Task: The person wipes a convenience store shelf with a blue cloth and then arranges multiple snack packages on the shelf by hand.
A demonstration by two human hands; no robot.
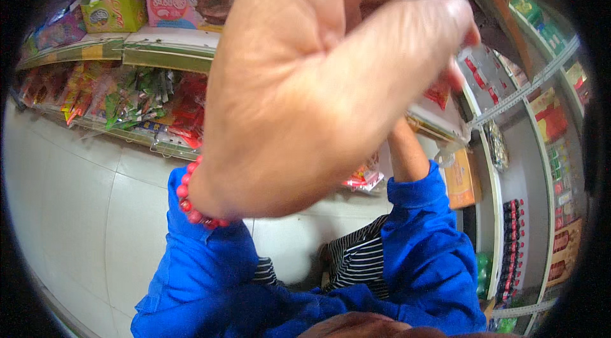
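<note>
My left hand (305, 94) fills the middle of the view, close to the camera, with a red bead bracelet (191, 204) at its wrist. Its thumb and fingers bend towards the upper right, beside a dark flat object with a brown edge (518, 37); whether they grip it cannot be seen. Behind this hand, the right forearm (409, 154) reaches up from a blue sleeve. Most of my right hand is hidden; a fingertip (456, 75) showing below the left thumb may belong to it. Any thing held there is hidden too.
A shelf (167, 56) ahead carries a pink box (164, 1) and a green box (114, 11), with packaged snacks (138, 97) below. At the right, racks hold dark bottles with red caps (510, 252). An orange carton (460, 178) stands near the right sleeve. Pale tiled floor (71, 195) shows at the left.
</note>
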